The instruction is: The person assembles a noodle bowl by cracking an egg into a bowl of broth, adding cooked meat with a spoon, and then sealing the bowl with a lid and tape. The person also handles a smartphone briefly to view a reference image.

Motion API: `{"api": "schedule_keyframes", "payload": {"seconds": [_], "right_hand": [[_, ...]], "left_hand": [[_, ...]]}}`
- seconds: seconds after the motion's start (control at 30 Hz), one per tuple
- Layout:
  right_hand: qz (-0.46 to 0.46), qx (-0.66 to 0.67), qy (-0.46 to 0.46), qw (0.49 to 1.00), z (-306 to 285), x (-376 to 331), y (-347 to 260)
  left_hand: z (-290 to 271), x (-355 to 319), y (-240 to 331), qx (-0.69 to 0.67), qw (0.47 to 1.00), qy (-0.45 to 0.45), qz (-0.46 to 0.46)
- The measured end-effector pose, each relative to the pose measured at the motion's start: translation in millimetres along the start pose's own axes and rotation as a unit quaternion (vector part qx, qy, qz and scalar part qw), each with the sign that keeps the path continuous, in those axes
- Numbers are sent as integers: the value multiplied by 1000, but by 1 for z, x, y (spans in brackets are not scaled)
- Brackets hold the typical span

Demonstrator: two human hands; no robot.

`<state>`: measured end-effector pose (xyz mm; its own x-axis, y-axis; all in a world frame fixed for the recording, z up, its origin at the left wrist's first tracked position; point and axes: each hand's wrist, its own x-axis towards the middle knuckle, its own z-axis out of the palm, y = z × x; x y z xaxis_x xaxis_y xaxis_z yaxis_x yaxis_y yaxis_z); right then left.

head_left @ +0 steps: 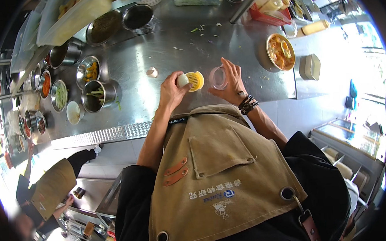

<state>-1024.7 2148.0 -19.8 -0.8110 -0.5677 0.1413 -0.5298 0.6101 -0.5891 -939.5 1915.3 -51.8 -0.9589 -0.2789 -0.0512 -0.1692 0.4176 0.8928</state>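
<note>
While I stand over the steel worktop (189,54), my left hand (170,93) is closed around a white egg (182,80), my fingers (176,78) curling over its top. The egg presses against a small yellow slotted separator (196,80) that sits just to the right of those fingers, touching them. My right hand (229,84) is wrapped around a clear plastic cup (218,77), thumb on its near side and fingers (232,69) spread over its far rim; the cup stands just right of the separator, and I cannot tell whether the two touch. Dark beaded bracelets (247,104) ring my right wrist.

Beyond my left fingers, a little to the left, a small pale piece (152,72) lies alone on the worktop. Farther left of my left hand stand a steel pot (95,96) with green strips and a steel bowl (88,70) with orange pieces. Well to the right of my right fingers sits a bowl of orange soup (280,51), and beside it a small tan box (310,66). My tan apron (218,172) fills the space below both hands.
</note>
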Motion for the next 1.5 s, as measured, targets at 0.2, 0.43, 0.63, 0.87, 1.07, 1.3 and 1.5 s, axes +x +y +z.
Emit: {"api": "schedule_keyframes", "payload": {"seconds": [0.2, 0.43, 0.63, 0.87, 1.07, 1.3, 1.5], "right_hand": [[1, 49, 20, 999, 3, -14, -1], [19, 63, 26, 997, 5, -10, 0], [45, 53, 35, 997, 5, -17, 6], [81, 62, 16, 995, 2, -23, 6], [102, 69, 20, 992, 4, -22, 3], [72, 88, -7, 993, 4, -16, -1], [68, 100, -22, 992, 5, -12, -3]], "left_hand": [[9, -3, -4, 195, 979, -15, 62], [11, 17, -12, 233, 968, -48, 78], [2, 46, -19, 248, 943, -104, 194], [-12, 50, 1, 206, 960, -16, 190], [-1, 7, 3, 173, 982, 29, -67], [23, 10, -4, 263, 962, -26, -67], [26, 12, -11, 305, 950, -54, -36]]}}
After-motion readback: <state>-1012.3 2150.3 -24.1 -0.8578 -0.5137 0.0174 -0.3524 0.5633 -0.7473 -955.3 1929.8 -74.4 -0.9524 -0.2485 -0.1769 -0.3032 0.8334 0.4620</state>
